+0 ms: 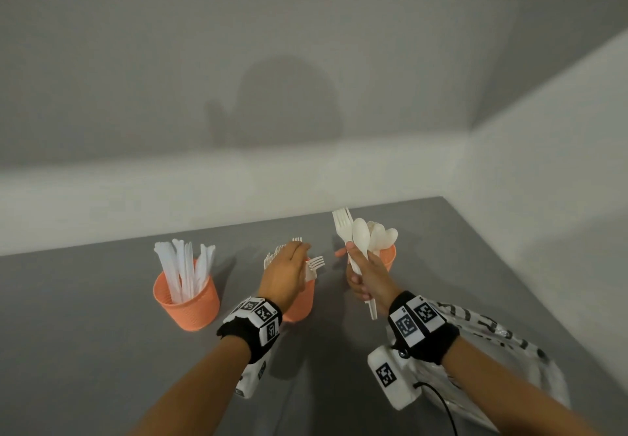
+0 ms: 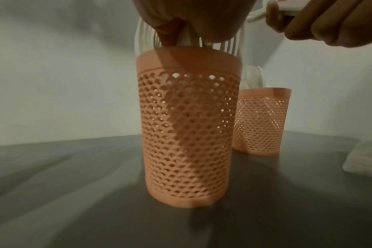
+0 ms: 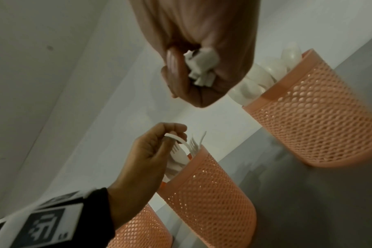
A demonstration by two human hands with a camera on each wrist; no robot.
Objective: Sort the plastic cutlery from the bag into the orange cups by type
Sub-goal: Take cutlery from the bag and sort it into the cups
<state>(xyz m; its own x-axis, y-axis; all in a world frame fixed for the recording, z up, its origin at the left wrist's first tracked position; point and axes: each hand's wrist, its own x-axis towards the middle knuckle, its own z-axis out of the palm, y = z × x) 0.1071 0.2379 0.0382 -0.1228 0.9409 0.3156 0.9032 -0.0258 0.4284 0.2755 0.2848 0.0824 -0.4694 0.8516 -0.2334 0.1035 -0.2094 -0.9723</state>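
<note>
Fingers of my left hand point(image 1: 284, 274) pinched a white plastic fork point(image 3: 176, 140) over the middle orange mesh cup point(image 2: 187, 130); my right hand point(image 1: 368, 277) clamped a mixed white cutlery bundle point(image 1: 356, 242).

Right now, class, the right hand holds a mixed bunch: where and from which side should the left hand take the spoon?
Pinch the spoon at its neck, just above the right hand, coming from the left; the handle is buried in the fist and only the bowl end stands clear.
</note>
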